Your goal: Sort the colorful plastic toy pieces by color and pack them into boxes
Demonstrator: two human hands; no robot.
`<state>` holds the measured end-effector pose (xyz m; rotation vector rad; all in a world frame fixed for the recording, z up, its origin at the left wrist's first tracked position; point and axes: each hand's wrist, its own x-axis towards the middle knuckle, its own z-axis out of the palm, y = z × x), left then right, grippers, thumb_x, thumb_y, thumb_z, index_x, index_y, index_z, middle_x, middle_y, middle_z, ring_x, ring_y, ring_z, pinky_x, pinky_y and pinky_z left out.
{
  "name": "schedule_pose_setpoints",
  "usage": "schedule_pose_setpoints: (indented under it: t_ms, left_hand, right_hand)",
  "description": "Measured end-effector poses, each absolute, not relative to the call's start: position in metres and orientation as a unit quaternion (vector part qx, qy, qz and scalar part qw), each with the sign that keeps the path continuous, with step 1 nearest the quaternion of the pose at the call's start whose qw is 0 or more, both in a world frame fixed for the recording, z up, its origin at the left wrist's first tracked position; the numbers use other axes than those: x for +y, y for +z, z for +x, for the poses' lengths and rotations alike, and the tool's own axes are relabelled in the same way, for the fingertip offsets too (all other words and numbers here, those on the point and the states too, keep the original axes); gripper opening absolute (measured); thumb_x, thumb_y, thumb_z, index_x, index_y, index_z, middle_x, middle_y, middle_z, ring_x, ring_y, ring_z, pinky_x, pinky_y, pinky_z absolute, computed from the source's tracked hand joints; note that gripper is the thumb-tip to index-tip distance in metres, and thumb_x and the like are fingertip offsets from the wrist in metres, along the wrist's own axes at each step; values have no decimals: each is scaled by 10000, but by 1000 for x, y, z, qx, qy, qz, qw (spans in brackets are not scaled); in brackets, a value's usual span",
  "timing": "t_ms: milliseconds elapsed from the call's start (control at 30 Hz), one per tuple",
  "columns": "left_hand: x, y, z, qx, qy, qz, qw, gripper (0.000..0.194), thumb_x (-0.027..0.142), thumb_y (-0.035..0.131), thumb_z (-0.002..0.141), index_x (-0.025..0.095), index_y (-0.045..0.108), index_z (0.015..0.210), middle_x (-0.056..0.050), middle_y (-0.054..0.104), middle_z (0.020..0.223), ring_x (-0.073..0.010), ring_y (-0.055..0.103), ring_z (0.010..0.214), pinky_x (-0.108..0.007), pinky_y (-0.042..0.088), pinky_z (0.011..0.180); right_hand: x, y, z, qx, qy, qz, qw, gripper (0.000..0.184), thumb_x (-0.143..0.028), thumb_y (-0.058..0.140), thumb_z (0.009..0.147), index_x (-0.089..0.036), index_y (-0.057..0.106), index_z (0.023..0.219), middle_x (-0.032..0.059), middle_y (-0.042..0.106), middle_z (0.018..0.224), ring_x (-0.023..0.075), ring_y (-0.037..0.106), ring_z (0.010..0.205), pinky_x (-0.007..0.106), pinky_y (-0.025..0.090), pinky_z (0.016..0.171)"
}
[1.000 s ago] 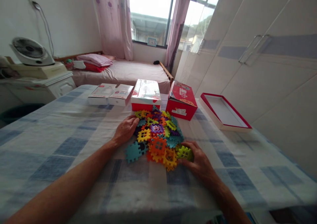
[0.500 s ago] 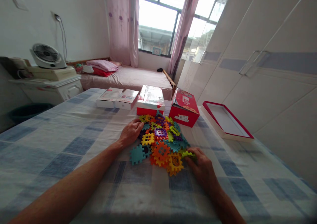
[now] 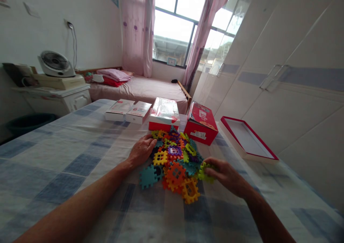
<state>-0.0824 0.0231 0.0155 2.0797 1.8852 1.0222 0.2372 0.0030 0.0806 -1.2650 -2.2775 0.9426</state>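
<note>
A pile of colourful plastic interlocking building pieces (image 3: pixel 176 173) lies on the cloth-covered table, with notched squares in orange, yellow, teal, purple and green. My right hand (image 3: pixel 221 171) pinches a lime-green interlocking piece (image 3: pixel 204 173) between thumb and fingers at the pile's right edge. On the other side, my left hand (image 3: pixel 141 150) rests against the pile with loosely bent fingers, partly hidden; I see nothing gripped in it. A teal square piece (image 3: pixel 147 177) lies just below that hand. Nearer me is a yellow-orange piece (image 3: pixel 190 190) with an arched opening.
Behind the pile stand a white and red box (image 3: pixel 164 113) and a red box (image 3: pixel 202 123). Two flat white boxes (image 3: pixel 120 110) sit to the left. A shallow red-rimmed box lid (image 3: pixel 249 138) lies at right. Beyond the table are a bed (image 3: pixel 150 89) and wardrobe.
My right hand has turned and shifted slightly right, so more of the lime-green piece in it shows. My left hand stays by the pile. The view has tilted up a little.
</note>
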Motion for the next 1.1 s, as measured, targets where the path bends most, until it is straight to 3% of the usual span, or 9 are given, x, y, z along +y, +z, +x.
schedule_pose_setpoints:
  t_ms: [100,200,367,600,1100]
  left_hand:
    - [24,15,-82,629,346,691,78,499,425,261,916,169,689,933,-86,602,1164,-224,548,1087,-350,395,986]
    - [24,15,-83,632,350,686,82,485,423,274,914,178,690,945,-79,594,1187,-223,537,1107,-356,387,1001]
    - [24,15,-83,638,343,683,90,479,425,275,917,182,684,975,-71,580,1218,-217,518,1137,-351,371,1022]
    - [25,12,-85,640,329,688,91,500,455,264,915,184,675,999,-68,561,1248,-211,507,1151,-336,356,1037]
    - [27,10,-90,630,337,693,96,513,485,274,905,184,671,1024,-72,563,1246,-229,501,1161,-362,370,1029]
  right_hand:
    - [13,78,220,-796,398,-412,195,218,-349,532,827,-186,608,950,-2,614,807,127,552,711,228,442,625]
    - [13,65,202,-787,395,-396,261,260,-374,518,842,-192,582,1016,16,624,894,141,576,787,244,464,688]
    - [16,49,209,-789,192,-458,362,259,-376,462,870,-210,587,1025,46,612,990,163,588,845,291,465,772]
    - [35,32,243,-783,133,-546,266,419,-428,504,833,-162,573,1150,106,566,1154,237,531,1076,385,405,952]
    - [30,34,235,-770,118,-564,273,330,-221,463,788,-168,575,1094,78,560,1041,196,555,962,333,424,890]
